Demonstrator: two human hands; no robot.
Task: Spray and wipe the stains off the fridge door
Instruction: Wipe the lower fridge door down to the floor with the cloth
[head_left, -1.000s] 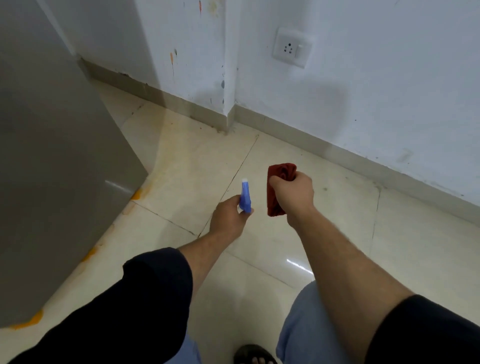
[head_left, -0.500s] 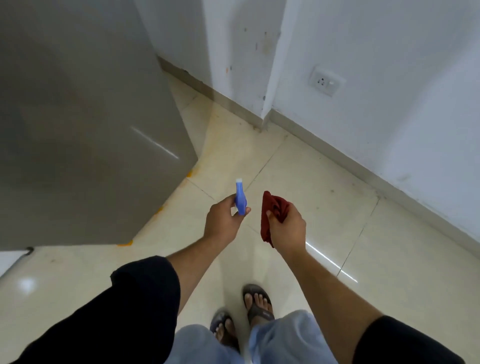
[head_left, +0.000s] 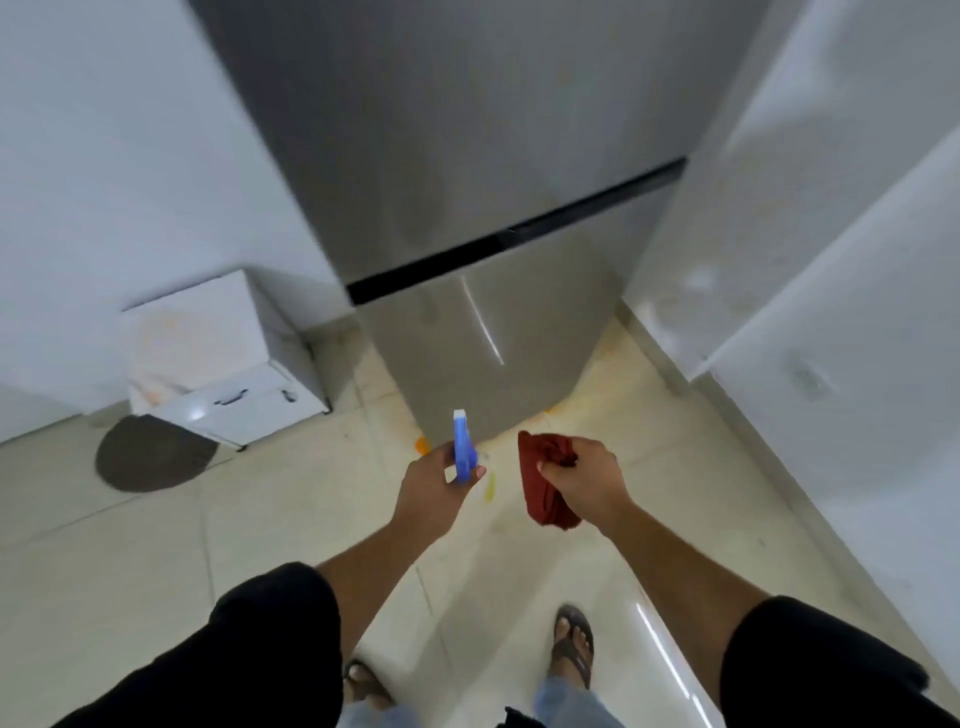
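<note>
A tall grey fridge (head_left: 467, 156) fills the middle of the view, its two doors split by a dark gap. No stains on the doors can be made out through the blur. My left hand (head_left: 434, 486) is closed around a small blue spray bottle (head_left: 462, 447) with its white nozzle pointing up toward the lower door. My right hand (head_left: 584, 480) grips a bunched red cloth (head_left: 540, 493) beside it. Both hands hover over the floor just in front of the fridge's base.
A white box-like unit (head_left: 218, 358) with a dark handle stands left of the fridge, and a dark round mat (head_left: 153, 460) lies in front of it. White walls (head_left: 841, 260) close in on the right. Orange-yellow marks (head_left: 587, 379) stain the cream floor tiles around the fridge base. My sandalled feet (head_left: 574, 644) are below.
My view has swung left, so the fridge moved from the left edge to straight ahead. Both hands keep the bottle and cloth, side by side as before.
</note>
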